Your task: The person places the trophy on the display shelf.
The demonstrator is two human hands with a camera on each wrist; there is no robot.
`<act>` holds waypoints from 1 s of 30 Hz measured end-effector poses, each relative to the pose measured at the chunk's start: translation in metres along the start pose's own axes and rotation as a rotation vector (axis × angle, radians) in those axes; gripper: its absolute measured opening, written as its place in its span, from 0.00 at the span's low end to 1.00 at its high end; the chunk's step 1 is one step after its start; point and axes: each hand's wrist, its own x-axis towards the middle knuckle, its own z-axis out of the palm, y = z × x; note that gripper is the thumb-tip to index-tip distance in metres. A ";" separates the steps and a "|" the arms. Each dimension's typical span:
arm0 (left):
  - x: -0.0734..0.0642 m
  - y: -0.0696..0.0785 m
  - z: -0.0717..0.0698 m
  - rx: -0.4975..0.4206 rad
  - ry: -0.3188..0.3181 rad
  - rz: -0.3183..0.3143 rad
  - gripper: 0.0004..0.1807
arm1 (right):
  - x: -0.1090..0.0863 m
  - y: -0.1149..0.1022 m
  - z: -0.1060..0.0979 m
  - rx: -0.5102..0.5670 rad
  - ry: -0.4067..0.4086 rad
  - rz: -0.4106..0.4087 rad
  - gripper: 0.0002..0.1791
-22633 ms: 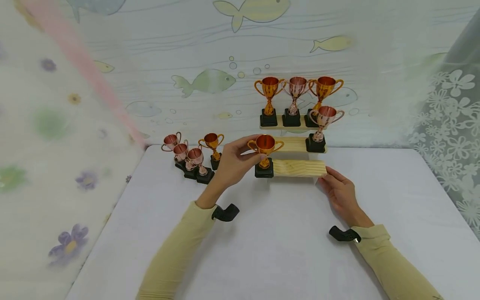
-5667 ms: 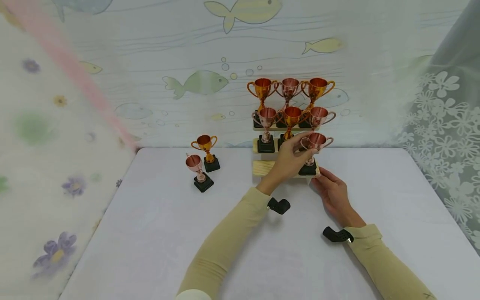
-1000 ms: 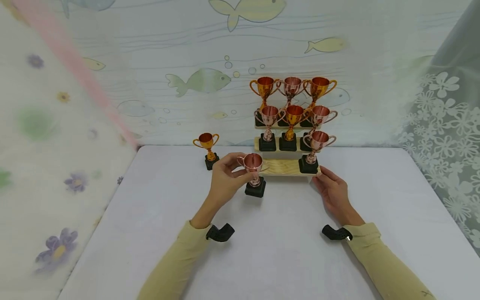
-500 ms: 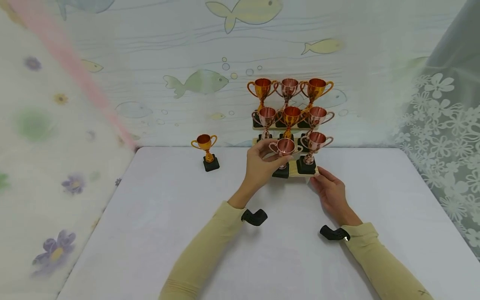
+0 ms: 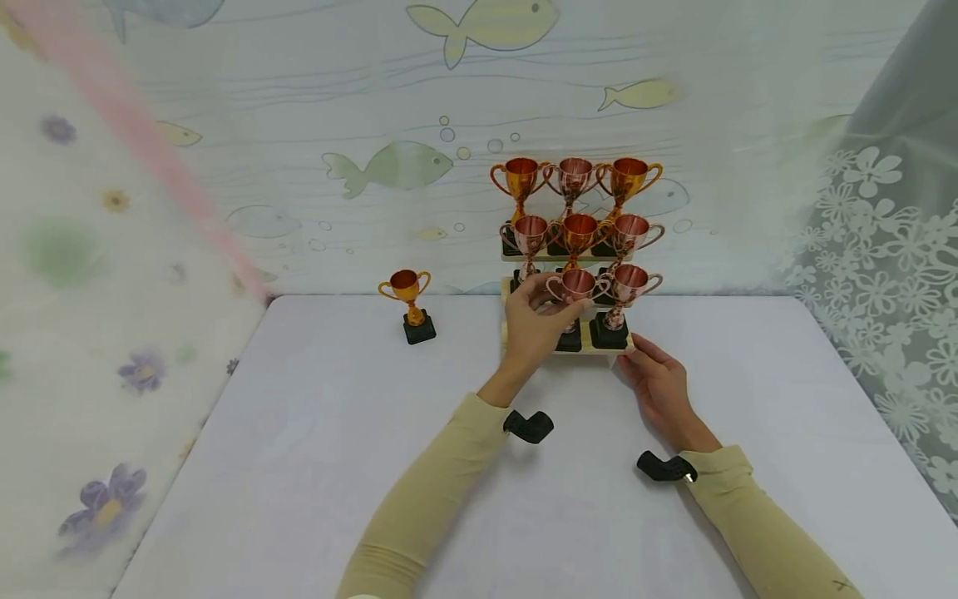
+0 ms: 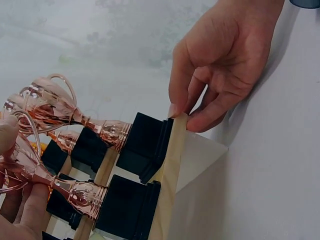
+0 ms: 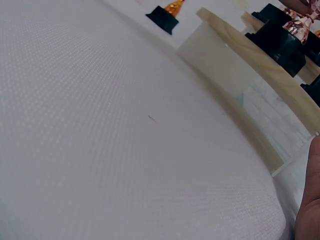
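My left hand (image 5: 531, 329) grips a rose-gold trophy cup (image 5: 577, 285) by its bowl and stem, thumb in front. Its black base (image 6: 125, 207) is at the bottom tier of a three-tier wooden display stand (image 6: 172, 165), just left of another rose-gold trophy (image 5: 609, 331). Pinched between the fingers of my right hand (image 5: 662, 395) is the right end of that bottom board; the left wrist view shows this hand (image 6: 225, 55) at the board's corner. A gold trophy (image 5: 405, 287) stands alone on the table to the left.
Three trophies fill the top tier, a rose-gold one (image 5: 575, 176) between two gold. On the middle tier a gold cup (image 5: 580, 233) stands between two rose-gold ones. A white cloth covers the table (image 5: 299, 466); a fish-patterned curtain (image 5: 284, 100) hangs behind.
Over the last second my left hand has carried the rose-gold trophy rightward onto the bottom tier. Earlier, more trophies stood at left and the tiers held fewer. My right hand stays at the board.
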 end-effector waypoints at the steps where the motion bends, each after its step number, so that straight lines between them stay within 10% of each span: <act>1: 0.000 0.000 0.001 -0.005 0.004 -0.001 0.24 | 0.000 0.000 0.000 0.004 -0.005 -0.004 0.12; 21: 0.000 -0.004 0.010 -0.025 0.007 -0.013 0.27 | -0.002 0.000 0.001 -0.004 -0.001 -0.007 0.13; 30: -0.012 -0.004 -0.024 0.027 -0.155 -0.051 0.36 | -0.003 0.001 0.003 -0.020 0.022 0.007 0.12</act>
